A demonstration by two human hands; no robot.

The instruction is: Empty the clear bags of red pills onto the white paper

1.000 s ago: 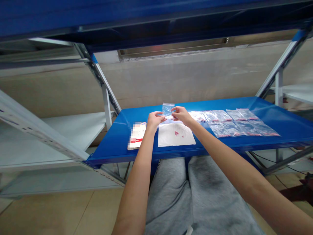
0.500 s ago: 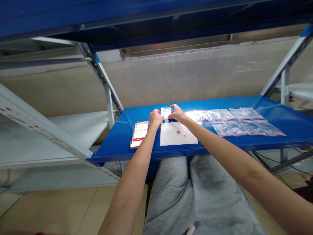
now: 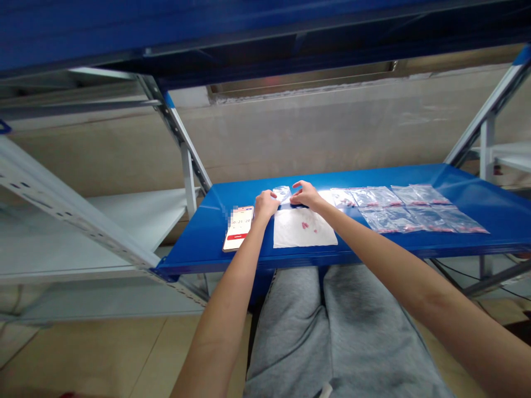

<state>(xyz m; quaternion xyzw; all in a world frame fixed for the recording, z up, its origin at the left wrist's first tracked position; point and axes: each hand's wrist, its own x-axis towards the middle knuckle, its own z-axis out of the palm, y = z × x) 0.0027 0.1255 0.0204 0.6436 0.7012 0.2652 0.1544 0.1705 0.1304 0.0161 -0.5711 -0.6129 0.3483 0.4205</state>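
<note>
A small clear plastic bag (image 3: pixel 282 192) is lying on the smooth blue metal shelf (image 3: pixel 194 246), just beyond the far edge of a white rectangular sheet (image 3: pixel 286 235), and I am seeing it between the two bare hands. The left hand (image 3: pixel 266 203) is resting palm down at the bag's left side, its fingertips reaching the near part of the plastic; I am not able to tell whether they are pinching it or only pressing on it. The right hand (image 3: pixel 306 194) is hovering at the bag's right edge, its raised forefinger standing apart from the lower fingertips, and whether those are gripping the plastic I cannot tell. On the sheet, a few small pinkish-red pieces (image 3: pixel 305 225) are lying loosely, right of its middle. To the left of the sheet, next to the left forearm, I am making out a light-screened smartphone (image 3: pixel 238 229) that is showing digits and a red bar, part of it blurred. Beyond the right forearm, flat clear plastic bags with reddish contents (image 3: pixel 390 218) are lying in two rows, partly overlapping. Behind the shelf a dull grey-beige wall (image 3: pixel 315 132) is standing.
</note>
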